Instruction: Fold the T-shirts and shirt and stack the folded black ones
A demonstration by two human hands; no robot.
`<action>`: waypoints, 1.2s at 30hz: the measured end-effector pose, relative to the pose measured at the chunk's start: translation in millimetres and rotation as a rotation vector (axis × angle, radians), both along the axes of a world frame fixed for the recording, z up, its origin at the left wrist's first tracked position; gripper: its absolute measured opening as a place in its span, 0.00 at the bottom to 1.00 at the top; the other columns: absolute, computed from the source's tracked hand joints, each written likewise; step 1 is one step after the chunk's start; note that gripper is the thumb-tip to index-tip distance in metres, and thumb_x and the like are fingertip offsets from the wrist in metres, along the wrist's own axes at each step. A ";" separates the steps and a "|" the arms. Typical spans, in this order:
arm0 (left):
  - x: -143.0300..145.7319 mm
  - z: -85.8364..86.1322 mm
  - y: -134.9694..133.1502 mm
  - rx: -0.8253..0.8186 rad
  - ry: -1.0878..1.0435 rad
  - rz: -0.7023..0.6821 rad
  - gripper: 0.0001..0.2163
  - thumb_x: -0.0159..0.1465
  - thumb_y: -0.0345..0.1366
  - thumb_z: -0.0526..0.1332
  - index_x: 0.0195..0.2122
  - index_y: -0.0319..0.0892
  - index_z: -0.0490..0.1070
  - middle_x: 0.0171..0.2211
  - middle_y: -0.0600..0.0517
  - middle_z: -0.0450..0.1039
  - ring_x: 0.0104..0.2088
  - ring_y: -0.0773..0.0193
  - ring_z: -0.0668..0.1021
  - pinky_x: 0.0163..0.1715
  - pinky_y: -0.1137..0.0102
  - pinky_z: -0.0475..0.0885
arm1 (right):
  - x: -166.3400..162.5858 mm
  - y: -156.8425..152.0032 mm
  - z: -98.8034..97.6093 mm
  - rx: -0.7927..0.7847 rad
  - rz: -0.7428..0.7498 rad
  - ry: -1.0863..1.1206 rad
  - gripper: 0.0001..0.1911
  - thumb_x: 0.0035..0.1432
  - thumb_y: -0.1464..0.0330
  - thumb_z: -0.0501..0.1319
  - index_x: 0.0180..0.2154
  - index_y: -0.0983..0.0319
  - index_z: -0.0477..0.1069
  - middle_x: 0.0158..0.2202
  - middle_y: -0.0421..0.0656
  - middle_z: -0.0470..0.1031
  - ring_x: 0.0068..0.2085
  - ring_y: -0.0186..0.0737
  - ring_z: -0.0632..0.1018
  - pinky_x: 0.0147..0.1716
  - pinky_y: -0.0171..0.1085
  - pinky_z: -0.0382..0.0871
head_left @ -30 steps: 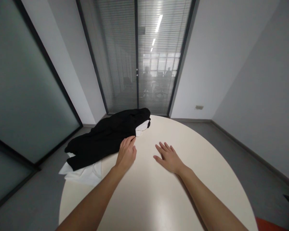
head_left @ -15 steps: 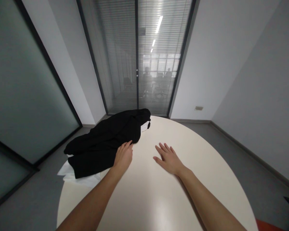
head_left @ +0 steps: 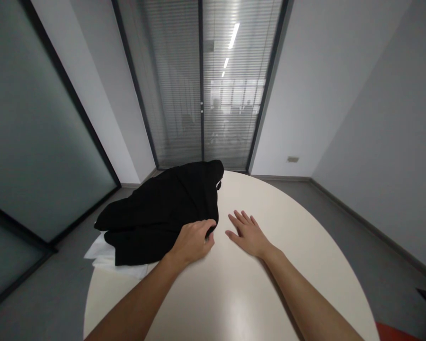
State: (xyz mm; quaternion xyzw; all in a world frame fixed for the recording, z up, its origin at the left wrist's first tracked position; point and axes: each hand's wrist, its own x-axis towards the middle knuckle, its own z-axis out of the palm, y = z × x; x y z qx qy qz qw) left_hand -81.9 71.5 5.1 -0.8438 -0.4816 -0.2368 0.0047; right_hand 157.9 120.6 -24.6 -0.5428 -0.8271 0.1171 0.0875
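Note:
A crumpled black garment (head_left: 159, 210) lies on the left part of a round cream table (head_left: 255, 293). My left hand (head_left: 193, 240) is closed on the garment's near right edge, fingers curled over the cloth. White cloth (head_left: 102, 253) sticks out from under the black garment at the table's left edge. My right hand (head_left: 247, 233) rests flat on the tabletop just right of the garment, fingers stretched and apart, holding nothing.
Glass doors with blinds (head_left: 202, 85) stand behind the table. A frosted glass wall (head_left: 28, 142) runs along the left. Grey floor surrounds the table. A red-orange object (head_left: 394, 334) shows at the bottom right corner.
My left hand has gripped the black garment's edge and pulled it right and toward me, covering the white cloth near the far side. My right hand has stayed put.

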 end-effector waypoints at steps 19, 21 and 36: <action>12.6 2.9 -10.4 0.046 0.066 -0.020 0.12 0.73 0.36 0.52 0.48 0.43 0.75 0.37 0.47 0.81 0.36 0.58 0.83 0.39 0.66 0.75 | 3.5 -2.9 11.2 0.151 0.145 0.311 0.37 0.67 0.58 0.55 0.72 0.54 0.45 0.74 0.48 0.45 0.72 0.49 0.53 0.68 0.58 0.47; 16.4 7.4 -17.4 0.012 0.049 -0.117 0.11 0.72 0.39 0.54 0.47 0.44 0.75 0.35 0.49 0.81 0.34 0.59 0.82 0.39 0.66 0.76 | 4.6 -1.2 11.7 0.201 0.228 0.304 0.28 0.65 0.64 0.57 0.65 0.54 0.62 0.74 0.46 0.46 0.72 0.49 0.53 0.68 0.57 0.49; -74.9 -21.8 33.3 0.136 -0.063 0.712 0.21 0.71 0.42 0.54 0.62 0.40 0.70 0.70 0.38 0.55 0.70 0.35 0.53 0.64 0.40 0.55 | 9.2 3.2 0.7 0.121 0.265 0.315 0.26 0.60 0.77 0.50 0.54 0.57 0.74 0.58 0.44 0.75 0.65 0.48 0.67 0.66 0.57 0.55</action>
